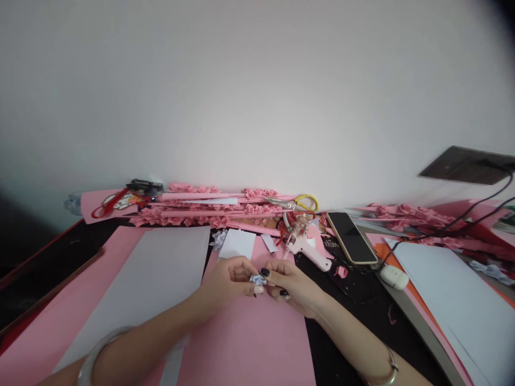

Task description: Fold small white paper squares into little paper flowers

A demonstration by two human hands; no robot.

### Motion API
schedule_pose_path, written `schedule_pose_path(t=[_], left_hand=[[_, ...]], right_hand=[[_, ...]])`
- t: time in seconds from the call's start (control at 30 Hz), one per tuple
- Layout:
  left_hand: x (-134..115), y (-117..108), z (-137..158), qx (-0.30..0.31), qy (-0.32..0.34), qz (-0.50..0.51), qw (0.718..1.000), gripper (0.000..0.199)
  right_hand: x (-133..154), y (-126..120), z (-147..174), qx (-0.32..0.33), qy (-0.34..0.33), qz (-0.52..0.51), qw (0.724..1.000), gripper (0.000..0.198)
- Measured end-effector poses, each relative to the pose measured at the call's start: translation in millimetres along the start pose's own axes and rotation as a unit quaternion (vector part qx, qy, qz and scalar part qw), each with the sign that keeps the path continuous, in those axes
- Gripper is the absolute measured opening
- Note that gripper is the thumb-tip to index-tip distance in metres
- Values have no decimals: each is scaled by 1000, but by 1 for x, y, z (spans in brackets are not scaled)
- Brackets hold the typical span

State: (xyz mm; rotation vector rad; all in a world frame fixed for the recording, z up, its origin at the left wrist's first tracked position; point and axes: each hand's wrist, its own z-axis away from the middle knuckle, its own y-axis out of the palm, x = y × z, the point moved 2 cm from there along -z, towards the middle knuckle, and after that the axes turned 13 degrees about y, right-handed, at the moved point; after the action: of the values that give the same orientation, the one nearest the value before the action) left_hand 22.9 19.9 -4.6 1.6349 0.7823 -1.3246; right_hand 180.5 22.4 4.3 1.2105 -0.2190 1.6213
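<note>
Between my two hands is a small pale blue-white folded paper flower, held above a pink paper sheet. My left hand pinches it from the left with thumb and fingers. On the other side, my right hand grips its right edge, the dark-nailed thumb on top. Parts of the flower are covered by fingertips. Just beyond my hands lie white paper pieces and a small white folded flower. A pale pink glue gun rests a little past my right hand.
Pink paper flower stems line the wall, with yellow-handled scissors on them and red-handled scissors leftward. To the right are a phone, an earphone case, dark cables and white sheets. A grey-white sheet lies left.
</note>
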Motion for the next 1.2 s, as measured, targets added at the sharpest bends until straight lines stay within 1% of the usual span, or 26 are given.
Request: schedule_pose_path(t=[0.1,0.23,0.4,0.57,0.87,1.0,1.2], left_hand=[[-1,0,0,-7,-5,4,1000,20],[-6,0,-1,-14,-6,4,1000,19],[-8,0,-1,-27,-11,-6,1000,21],[-7,0,-1,-21,-2,-18,1000,19],[-7,-3,1,-43,-22,-23,999,22],[-5,-5,1,-55,-34,24,998,24],[-1,-8,0,-74,-38,90,992,22]], right_hand=[[1,-2,0,1,3,-43,999,28],[0,-6,-2,11,4,-75,997,26],[-1,-6,-2,3,-25,-83,996,24],[0,-5,-1,-7,-55,-93,994,20],[0,-5,-2,-13,-55,-86,995,24],[0,-6,-3,-20,-52,-81,995,26],[0,-7,-2,-14,-47,-80,996,25]])
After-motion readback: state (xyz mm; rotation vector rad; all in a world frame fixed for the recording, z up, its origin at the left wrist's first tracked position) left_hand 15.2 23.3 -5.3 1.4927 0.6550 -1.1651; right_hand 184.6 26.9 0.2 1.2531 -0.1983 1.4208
